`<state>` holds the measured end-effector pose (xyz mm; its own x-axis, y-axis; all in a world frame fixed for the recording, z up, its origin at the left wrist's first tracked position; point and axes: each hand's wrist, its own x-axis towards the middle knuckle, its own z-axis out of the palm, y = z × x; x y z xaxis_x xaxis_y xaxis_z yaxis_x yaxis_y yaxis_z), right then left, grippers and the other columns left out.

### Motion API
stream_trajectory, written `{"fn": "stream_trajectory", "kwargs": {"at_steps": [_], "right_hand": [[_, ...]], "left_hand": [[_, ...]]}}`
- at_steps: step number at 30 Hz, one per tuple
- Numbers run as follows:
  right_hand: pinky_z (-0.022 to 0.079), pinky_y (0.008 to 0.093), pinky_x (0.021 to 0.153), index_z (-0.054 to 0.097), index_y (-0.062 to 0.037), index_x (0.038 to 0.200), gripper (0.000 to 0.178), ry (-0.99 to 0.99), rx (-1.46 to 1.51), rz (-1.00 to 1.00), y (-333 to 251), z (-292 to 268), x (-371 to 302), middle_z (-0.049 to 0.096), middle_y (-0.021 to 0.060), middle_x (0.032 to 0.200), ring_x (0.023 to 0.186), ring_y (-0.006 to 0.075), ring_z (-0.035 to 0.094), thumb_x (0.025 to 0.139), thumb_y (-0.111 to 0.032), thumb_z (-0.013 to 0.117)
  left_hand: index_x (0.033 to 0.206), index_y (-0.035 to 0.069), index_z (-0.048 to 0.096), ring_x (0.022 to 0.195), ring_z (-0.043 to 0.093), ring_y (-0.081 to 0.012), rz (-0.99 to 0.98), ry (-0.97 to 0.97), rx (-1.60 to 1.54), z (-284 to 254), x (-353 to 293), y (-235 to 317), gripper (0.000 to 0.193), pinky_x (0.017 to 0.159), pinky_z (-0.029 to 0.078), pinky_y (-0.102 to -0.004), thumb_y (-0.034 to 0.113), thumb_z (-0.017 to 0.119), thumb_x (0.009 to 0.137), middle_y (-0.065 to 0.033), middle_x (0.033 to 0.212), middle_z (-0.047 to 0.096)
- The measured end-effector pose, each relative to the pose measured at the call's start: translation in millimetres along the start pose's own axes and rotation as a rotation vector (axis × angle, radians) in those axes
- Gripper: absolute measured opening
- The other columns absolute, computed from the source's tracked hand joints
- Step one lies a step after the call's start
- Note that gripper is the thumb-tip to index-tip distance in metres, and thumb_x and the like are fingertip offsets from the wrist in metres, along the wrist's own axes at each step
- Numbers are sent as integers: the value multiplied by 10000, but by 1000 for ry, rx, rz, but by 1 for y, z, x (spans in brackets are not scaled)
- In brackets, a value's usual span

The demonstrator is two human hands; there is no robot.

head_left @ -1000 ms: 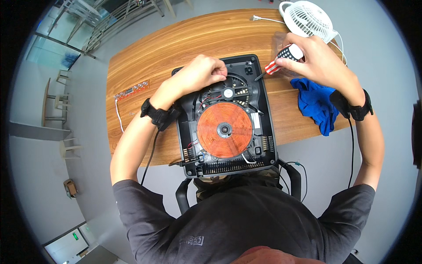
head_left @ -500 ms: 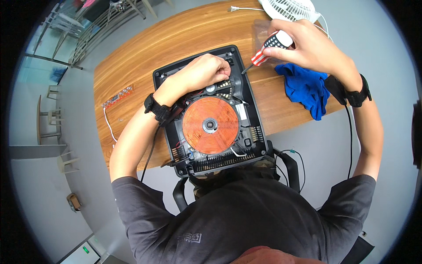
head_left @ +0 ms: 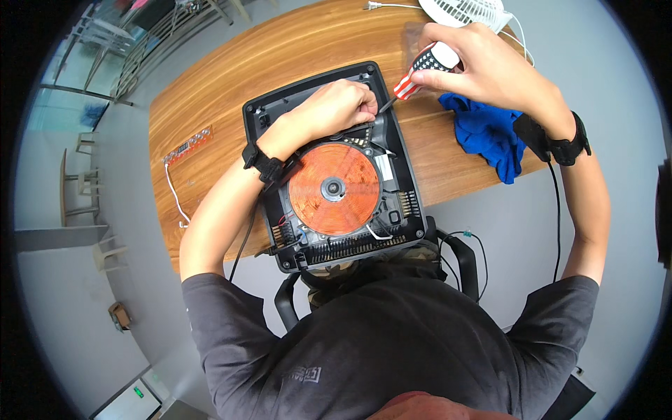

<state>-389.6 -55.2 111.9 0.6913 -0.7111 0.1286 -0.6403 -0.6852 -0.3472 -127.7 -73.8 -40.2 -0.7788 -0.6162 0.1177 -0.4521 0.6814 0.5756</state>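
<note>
An opened induction cooker (head_left: 410,171) with a black casing and a copper coil (head_left: 308,192) sits at the table's near edge, above my lap. My right hand (head_left: 483,66) is wrapped round a screwdriver (head_left: 424,68) with a stars-and-stripes handle. Its shaft slants down to the left, over the casing's far right wall. Inside the far part of the casing, my left hand (head_left: 343,106) has its fingers curled close to the screwdriver's tip. What those fingers hold, if anything, is hidden, and so is the tip's exact contact.
Right of the cooker lies a crumpled blue cloth (head_left: 486,133). A white fan (head_left: 465,10) with a cord stands at the far edge. Left on the wooden table (head_left: 231,77) is a small orange circuit board (head_left: 187,145) with a white cable. Black cables hang from both wrist straps.
My left hand has shifted right along the cooker's far part, toward the screwdriver's tip. My right hand and the screwdriver have moved slightly left and away from me. The cooker appears slightly higher in view.
</note>
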Motion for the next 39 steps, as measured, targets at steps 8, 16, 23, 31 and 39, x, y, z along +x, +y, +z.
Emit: {"fn": "stream_trajectory", "kwargs": {"at_steps": [8, 16, 23, 31, 39], "right_hand": [[572, 332, 704, 628, -27, 1238, 469, -39, 196, -2, 1, -7, 11, 760, 149, 904, 814, 266, 751, 965, -395, 727], [571, 389, 679, 639, -37, 1236, 529, -44, -200, 94, -39, -17, 20, 740, 158, 874, 794, 273, 727, 948, -472, 725], [568, 386, 695, 648, -36, 1171, 464, 6, -228, 64, -49, -9, 25, 743, 152, 889, 798, 290, 724, 949, -438, 717], [581, 367, 709, 631, -12, 1066, 399, -171, -12, 185, -40, -13, 30, 763, 161, 918, 823, 250, 740, 969, -393, 700], [590, 355, 707, 625, -10, 1066, 375, -147, -44, 100, -35, -13, 26, 767, 148, 929, 835, 235, 742, 968, -361, 710]], "left_hand": [[900, 10, 679, 725, 651, -317, -67, 32, 27, -21, 0, 12, 195, 688, 517, -406, 156, 802, 862, -149, 811, 678], [909, 18, 674, 815, 681, -388, -73, -30, 266, -29, -4, 13, 187, 738, 536, -463, 180, 760, 872, -173, 858, 698], [932, 12, 669, 862, 689, -419, -45, -76, 329, -35, -5, 15, 176, 772, 547, -502, 159, 744, 871, -200, 881, 709], [923, 3, 662, 873, 693, -420, -36, -132, 404, -38, -8, 28, 174, 776, 548, -508, 142, 750, 868, -203, 873, 712], [935, -3, 686, 874, 692, -425, -29, -153, 375, -41, -3, 28, 170, 781, 544, -506, 136, 752, 864, -216, 868, 710]]}}
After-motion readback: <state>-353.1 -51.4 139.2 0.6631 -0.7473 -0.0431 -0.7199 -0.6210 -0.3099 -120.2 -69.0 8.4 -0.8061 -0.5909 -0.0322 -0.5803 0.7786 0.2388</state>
